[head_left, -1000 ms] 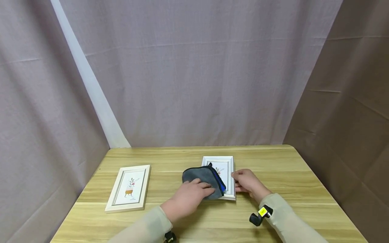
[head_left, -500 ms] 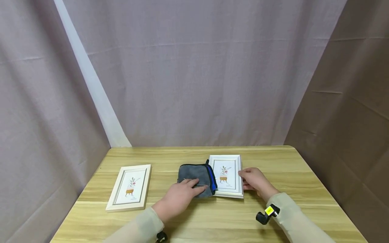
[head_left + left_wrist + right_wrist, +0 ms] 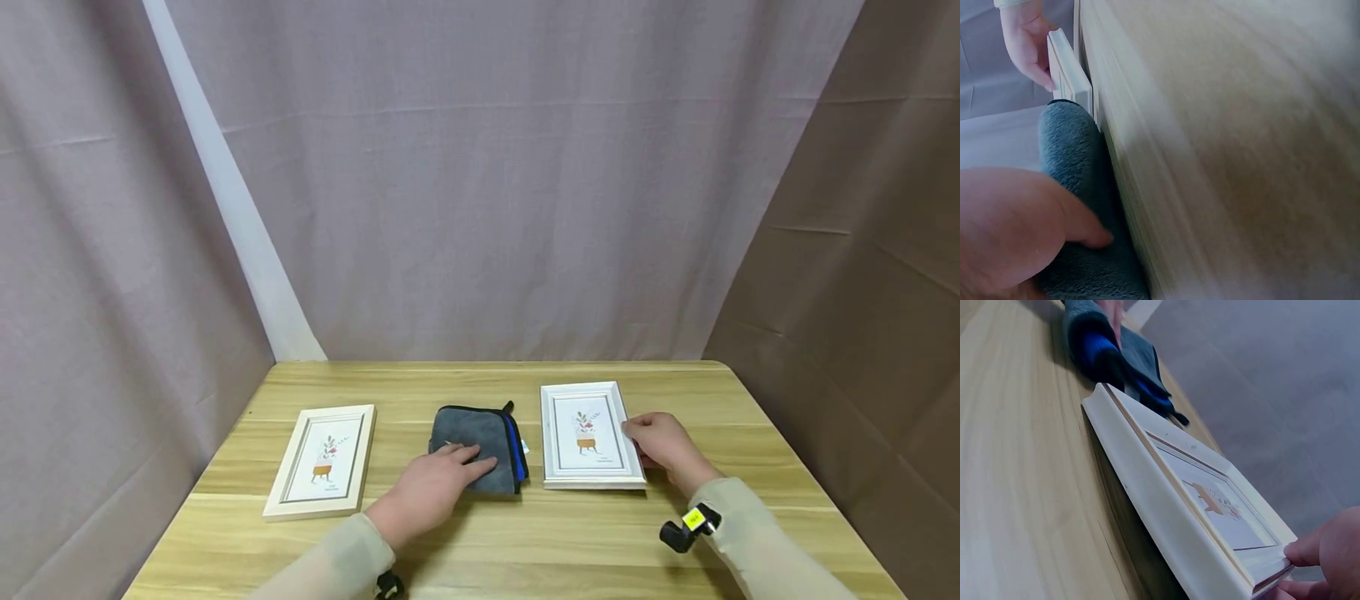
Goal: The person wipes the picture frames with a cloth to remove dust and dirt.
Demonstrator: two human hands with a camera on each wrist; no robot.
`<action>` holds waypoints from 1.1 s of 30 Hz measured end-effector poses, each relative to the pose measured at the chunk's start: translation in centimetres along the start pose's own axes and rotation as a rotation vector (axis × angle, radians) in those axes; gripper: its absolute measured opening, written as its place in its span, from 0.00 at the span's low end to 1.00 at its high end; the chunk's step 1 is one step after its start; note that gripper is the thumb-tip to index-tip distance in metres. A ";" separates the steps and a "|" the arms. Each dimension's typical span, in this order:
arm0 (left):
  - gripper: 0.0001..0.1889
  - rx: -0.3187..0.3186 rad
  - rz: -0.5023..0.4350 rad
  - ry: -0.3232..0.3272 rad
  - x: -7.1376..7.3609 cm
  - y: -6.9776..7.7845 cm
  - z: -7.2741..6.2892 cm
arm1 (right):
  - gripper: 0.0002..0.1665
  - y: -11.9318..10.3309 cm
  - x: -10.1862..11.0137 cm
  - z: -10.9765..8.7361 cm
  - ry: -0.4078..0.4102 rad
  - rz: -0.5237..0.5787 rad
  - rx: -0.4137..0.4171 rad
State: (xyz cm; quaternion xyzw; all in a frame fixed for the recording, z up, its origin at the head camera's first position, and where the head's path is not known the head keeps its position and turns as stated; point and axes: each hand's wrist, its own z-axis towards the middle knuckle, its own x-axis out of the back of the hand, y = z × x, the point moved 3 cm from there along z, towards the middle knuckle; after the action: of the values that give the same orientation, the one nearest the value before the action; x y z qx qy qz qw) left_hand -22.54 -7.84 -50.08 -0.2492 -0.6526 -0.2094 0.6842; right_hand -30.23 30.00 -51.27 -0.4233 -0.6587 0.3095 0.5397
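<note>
A folded grey cloth (image 3: pixel 476 440) with black edging and a blue inner layer lies mid-table. My left hand (image 3: pixel 423 492) rests on its near left part, fingers spread and fairly straight; in the left wrist view the thumb (image 3: pixel 1088 228) lies along the cloth's fuzzy side. To the right is a white picture frame (image 3: pixel 551 442) with a plant-pot print. My right hand (image 3: pixel 667 446) pinches its right edge, thumb on the front face and fingers beneath. In the right wrist view the frame (image 3: pixel 1154 506) is tilted, with a dark shadow under one edge.
A cream picture frame (image 3: pixel 360 458) with a similar print lies flat at the left of the wooden table (image 3: pixel 570 546). Grey-mauve curtains (image 3: pixel 480 208) stand behind the table and at its sides. Both wrists carry black straps.
My right hand has drawn the white frame to the right, out from under the cloth. My left hand has shifted slightly left with the cloth, which now lies apart from the frame.
</note>
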 end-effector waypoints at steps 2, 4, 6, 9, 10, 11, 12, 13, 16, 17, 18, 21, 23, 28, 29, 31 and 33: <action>0.43 0.001 -0.006 -0.007 0.1 0.0 -0.1 | 0.30 0.3 1.0 0.0 0.009 -0.014 0.004; 0.42 0.002 -0.008 -0.016 0.2 0.0 -0.2 | 0.30 0.5 1.9 0.0 0.016 -0.028 0.009; 0.42 0.007 -0.009 -0.027 0.2 0.0 -0.1 | 0.30 0.6 2.9 0.0 0.020 -0.041 0.011; 0.40 0.016 -0.008 -0.041 0.2 0.0 -0.1 | 0.32 0.9 4.4 0.1 0.021 -0.079 -0.001; 0.40 0.018 -0.008 -0.043 0.2 0.0 0.0 | 0.32 1.0 4.8 0.1 0.019 -0.090 -0.006; 0.39 0.020 -0.007 -0.045 0.2 0.0 0.0 | 0.33 1.1 5.3 0.1 0.021 -0.104 -0.013; 0.39 0.020 -0.007 -0.044 0.2 0.0 0.1 | 0.33 1.3 5.8 0.1 0.021 -0.116 -0.020; 0.39 0.020 -0.007 -0.044 0.1 0.0 0.1 | 0.34 1.5 6.2 0.0 0.022 -0.126 -0.023; 0.37 0.016 -0.006 -0.037 0.1 -0.1 0.2 | 0.35 2.3 7.6 0.4 0.017 -0.116 -0.037; 0.37 0.014 -0.005 -0.034 0.0 -0.1 0.2 | 0.36 2.5 8.1 0.5 0.016 -0.117 -0.043; 0.37 0.012 -0.003 -0.030 0.0 -0.1 0.2 | 0.37 2.7 8.6 0.6 0.011 -0.124 -0.049; 0.36 0.005 0.000 -0.023 0.1 -0.1 0.2 | 0.39 3.3 9.8 0.7 0.002 -0.166 -0.059; 0.36 0.000 0.002 -0.020 0.2 -0.1 0.2 | 0.39 3.6 10.6 0.6 0.011 -0.222 -0.054; 0.36 0.001 -0.002 -0.023 0.3 -0.2 0.1 | 0.36 4.4 12.5 0.4 0.049 -0.302 -0.051; 0.36 0.003 -0.002 -0.026 0.3 -0.2 0.1 | 0.36 4.6 12.9 0.4 0.058 -0.309 -0.056; 0.36 0.005 0.002 -0.029 0.2 -0.2 0.1 | 0.37 5.1 13.6 0.2 0.070 -0.318 -0.075; 0.36 0.007 0.008 -0.031 0.2 -0.1 0.1 | 0.37 5.5 14.2 0.0 0.082 -0.322 -0.095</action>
State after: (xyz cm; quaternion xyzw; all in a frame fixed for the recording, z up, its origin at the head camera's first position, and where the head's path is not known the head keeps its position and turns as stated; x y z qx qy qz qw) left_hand -22.66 -7.88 -49.88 -0.2525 -0.6629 -0.2004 0.6758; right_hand -29.83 45.19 -49.68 -0.3498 -0.7093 0.1700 0.5879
